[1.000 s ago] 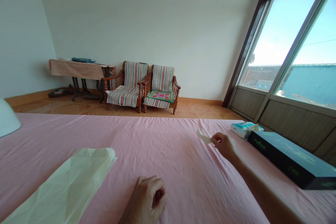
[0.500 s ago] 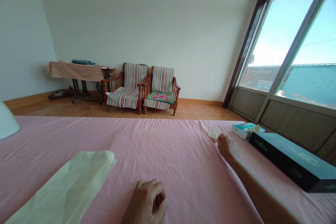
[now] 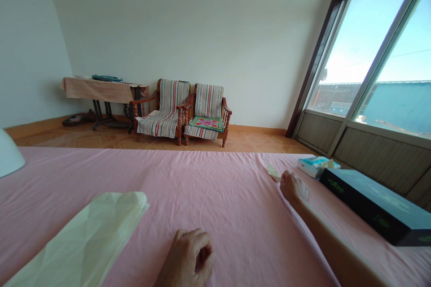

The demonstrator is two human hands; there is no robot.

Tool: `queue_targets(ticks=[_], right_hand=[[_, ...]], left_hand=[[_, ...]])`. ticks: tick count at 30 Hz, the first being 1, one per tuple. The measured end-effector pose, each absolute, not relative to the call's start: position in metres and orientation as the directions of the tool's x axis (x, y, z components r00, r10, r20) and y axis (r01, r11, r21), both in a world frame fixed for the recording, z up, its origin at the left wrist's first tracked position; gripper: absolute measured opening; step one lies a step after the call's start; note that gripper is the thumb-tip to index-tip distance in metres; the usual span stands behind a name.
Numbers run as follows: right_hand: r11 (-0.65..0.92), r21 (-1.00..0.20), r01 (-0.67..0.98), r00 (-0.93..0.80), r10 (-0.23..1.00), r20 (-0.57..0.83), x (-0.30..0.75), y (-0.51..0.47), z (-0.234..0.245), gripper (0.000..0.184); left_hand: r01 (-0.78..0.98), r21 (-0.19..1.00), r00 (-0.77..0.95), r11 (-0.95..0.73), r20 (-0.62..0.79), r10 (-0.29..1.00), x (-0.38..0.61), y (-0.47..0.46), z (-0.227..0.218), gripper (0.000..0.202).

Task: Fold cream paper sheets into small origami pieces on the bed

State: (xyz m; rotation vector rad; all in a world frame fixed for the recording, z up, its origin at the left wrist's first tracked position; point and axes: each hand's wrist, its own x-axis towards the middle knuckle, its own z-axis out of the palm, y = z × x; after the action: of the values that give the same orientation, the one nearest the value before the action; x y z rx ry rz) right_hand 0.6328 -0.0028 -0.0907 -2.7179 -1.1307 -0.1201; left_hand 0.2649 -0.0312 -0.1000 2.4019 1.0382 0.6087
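Observation:
My left hand (image 3: 189,258) rests on the pink sheet (image 3: 208,188) at the bottom middle, its fingers curled in with nothing seen in them. Farther off to the right, my right hand (image 3: 293,187) is closed, with its fingers at the near end of a small pale yellow tissue (image 3: 274,172). The tissue's free end points away and left, and its gripped end is hidden by the fingers. A folded stack of pale yellow paper sheets (image 3: 90,233) lies to the left of my left hand, apart from it.
Right of my right hand are a blue-and-white tissue pack (image 3: 308,167) and a long black box (image 3: 380,206). A white rounded object (image 3: 8,157) is at the left edge. Beyond the sheet stand two wooden armchairs (image 3: 168,112) and a cloth-covered sewing table (image 3: 97,89).
Both hands keep practically the same place and pose. The small tissue's tip tilts slightly, and the whole view shifts a little.

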Motion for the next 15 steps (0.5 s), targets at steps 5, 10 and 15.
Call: queue_targets(ticks=[5,10,15], right_hand=[[-0.683,-0.121,0.720,0.693,0.701,0.165,0.6261,-0.0046,-0.0899,0.030],[-0.680,-0.131,0.722,0.691,0.700,0.179,0.6239,-0.0033,-0.0884,0.030],[-0.695,-0.175,0.698,0.716,0.665,0.212,0.6218,-0.0047,-0.0878,0.031]], left_hand=[[0.565,0.552,0.620,-0.613,0.206,0.757,0.2646,-0.0313,-0.1010,0.014],[0.573,0.552,0.622,-0.606,0.188,0.760,0.2653,-0.0310,-0.0988,0.014],[0.581,0.542,0.630,-0.607,0.172,0.757,0.2654,-0.0310,-0.0991,0.014]])
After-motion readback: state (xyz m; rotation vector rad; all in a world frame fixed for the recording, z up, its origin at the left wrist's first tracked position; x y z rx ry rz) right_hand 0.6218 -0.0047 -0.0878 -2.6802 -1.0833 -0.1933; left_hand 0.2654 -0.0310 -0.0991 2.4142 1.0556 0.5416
